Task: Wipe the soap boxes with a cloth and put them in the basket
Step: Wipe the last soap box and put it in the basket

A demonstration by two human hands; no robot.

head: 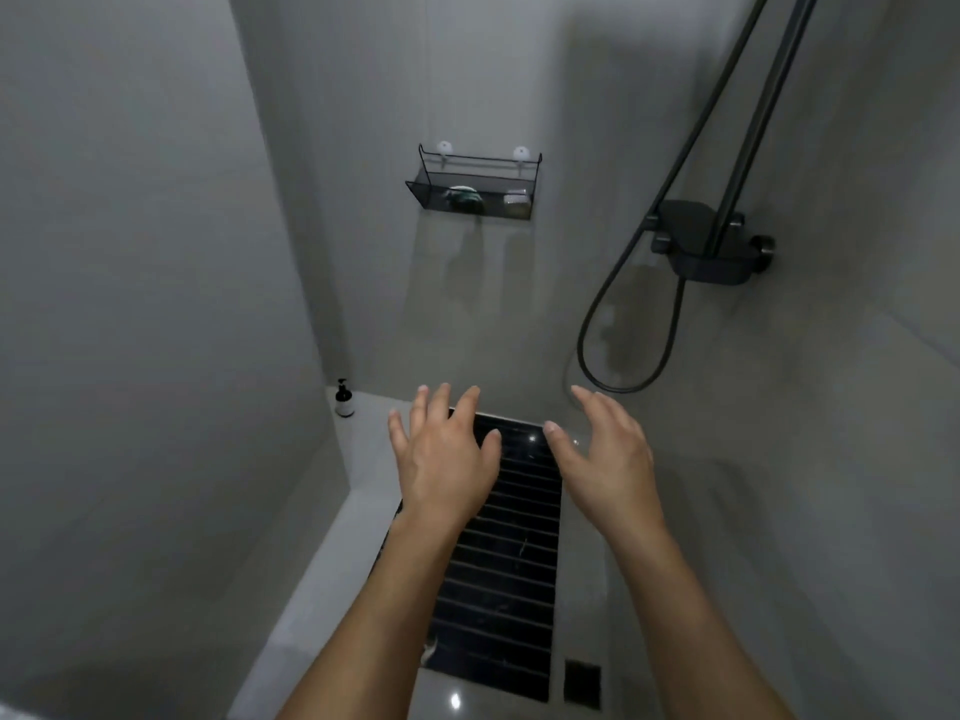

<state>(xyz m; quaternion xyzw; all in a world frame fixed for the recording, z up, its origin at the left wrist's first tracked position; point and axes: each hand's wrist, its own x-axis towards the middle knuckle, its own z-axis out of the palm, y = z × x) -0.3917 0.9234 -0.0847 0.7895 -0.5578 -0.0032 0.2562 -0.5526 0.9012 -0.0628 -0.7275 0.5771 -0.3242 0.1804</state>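
Well above both empty, spread hands (444, 454) (605, 452), the wall basket (475, 185) holds soap boxes (466, 195).

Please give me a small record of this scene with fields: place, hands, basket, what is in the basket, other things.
place: shower corner with grey walls
left hand: open, fingers spread, holds nothing
right hand: open, fingers spread, holds nothing
basket: black wire, hung on the back wall, above both hands
basket contents: greenish item at its middle, pale item at its right; too small to identify
cloth: none visible
other: pump bottle in the floor corner, shower hose, black floor grate
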